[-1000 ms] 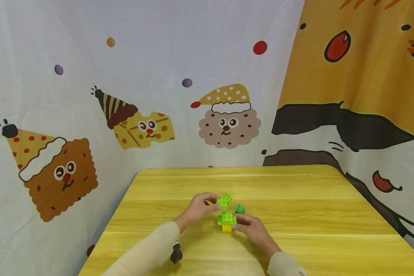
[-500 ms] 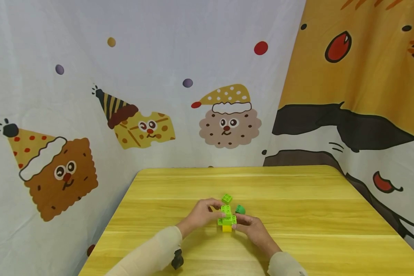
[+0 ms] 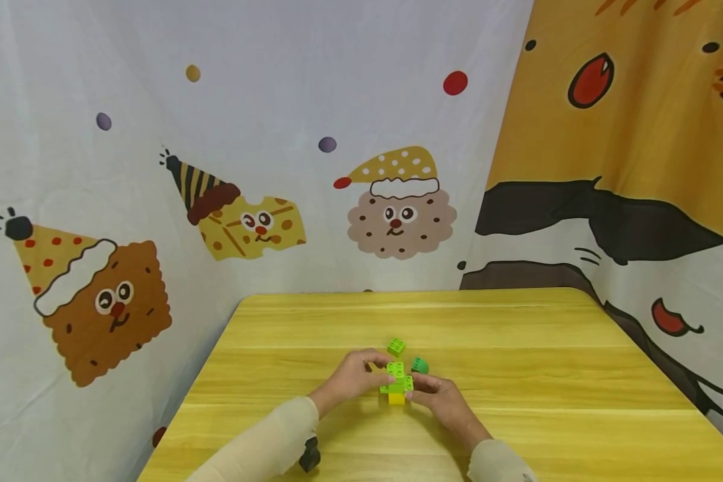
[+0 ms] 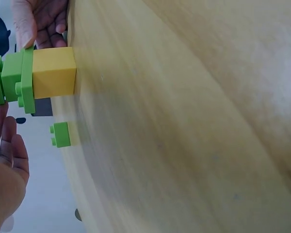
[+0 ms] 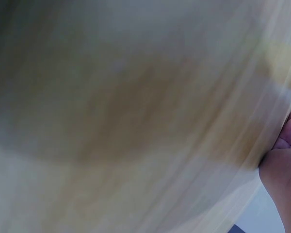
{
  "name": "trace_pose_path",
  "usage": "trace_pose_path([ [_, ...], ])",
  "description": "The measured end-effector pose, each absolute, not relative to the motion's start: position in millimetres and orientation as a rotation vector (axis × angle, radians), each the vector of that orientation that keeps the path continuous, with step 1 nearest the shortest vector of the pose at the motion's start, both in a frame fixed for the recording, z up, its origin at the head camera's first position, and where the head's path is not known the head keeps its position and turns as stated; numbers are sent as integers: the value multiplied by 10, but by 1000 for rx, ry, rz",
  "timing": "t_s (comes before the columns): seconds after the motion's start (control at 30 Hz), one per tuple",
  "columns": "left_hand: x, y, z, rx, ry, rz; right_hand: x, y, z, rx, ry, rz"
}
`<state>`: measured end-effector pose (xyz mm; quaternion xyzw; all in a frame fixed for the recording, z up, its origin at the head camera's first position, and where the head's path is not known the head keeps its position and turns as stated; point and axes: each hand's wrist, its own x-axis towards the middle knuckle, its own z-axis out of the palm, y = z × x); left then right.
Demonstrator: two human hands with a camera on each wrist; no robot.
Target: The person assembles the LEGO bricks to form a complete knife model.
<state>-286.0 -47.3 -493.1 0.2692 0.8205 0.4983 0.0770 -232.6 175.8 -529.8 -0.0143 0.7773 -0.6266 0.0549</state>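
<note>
A stack of toy building bricks stands in front of me: a yellow block (image 3: 396, 398) at the bottom, a wide light green brick (image 4: 27, 80) over it, then a narrower green brick (image 4: 11, 76). On top sits another light green brick (image 3: 395, 369), which my left hand (image 3: 355, 380) pinches between thumb and fingers. The left wrist view shows this top brick slightly askew on the one below; whether it is fully seated I cannot tell. My right hand (image 3: 442, 405) grips the wide green brick at its right end. In the right wrist view, only part of that hand appears.
Behind the stack lie a small light green brick (image 3: 396, 346) and a darker green rounded brick (image 3: 420, 365). All stand on a wooden table (image 3: 554, 375). A printed cloth (image 3: 313, 80) hangs beyond the table's back edge.
My left hand has brought the light green brick toward me and down onto the stack, uncovering the small brick behind. The right hand keeps its grip, almost still.
</note>
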Motion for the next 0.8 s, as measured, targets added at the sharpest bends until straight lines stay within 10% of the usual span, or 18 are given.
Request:
trace_pose_path([
  [0.8, -2833, -458, -5009, 789, 2429, 1574, -2329, 1744, -5298, -65, 2362, -1910],
])
